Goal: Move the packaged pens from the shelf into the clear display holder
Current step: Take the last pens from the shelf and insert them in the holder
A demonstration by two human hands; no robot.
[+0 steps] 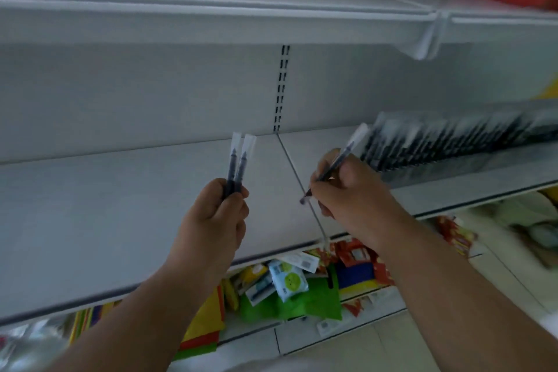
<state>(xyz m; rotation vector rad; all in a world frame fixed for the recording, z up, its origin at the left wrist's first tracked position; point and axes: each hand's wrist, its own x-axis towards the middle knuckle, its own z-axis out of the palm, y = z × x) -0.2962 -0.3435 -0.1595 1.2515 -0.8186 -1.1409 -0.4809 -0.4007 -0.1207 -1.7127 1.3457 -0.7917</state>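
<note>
White shelves fill the head view, and the middle shelf (120,220) is bare on its left part. On the right part of this shelf stands the clear holder (471,160), long and low, and it holds a dense row of packaged pens (437,142) that stand side by side; the row is blurred. The left hand (217,214) grips two pens (237,163) in clear sleeves, upright, above the bare shelf. The right hand (347,190) is curled round one pen (335,163), which is tilted with its sleeve end up and to the right, near the left end of the holder. Below the middle shelf, a lower shelf (302,332) carries a loose pile of colourful packets (290,281) and paper sheets (208,320).
</note>
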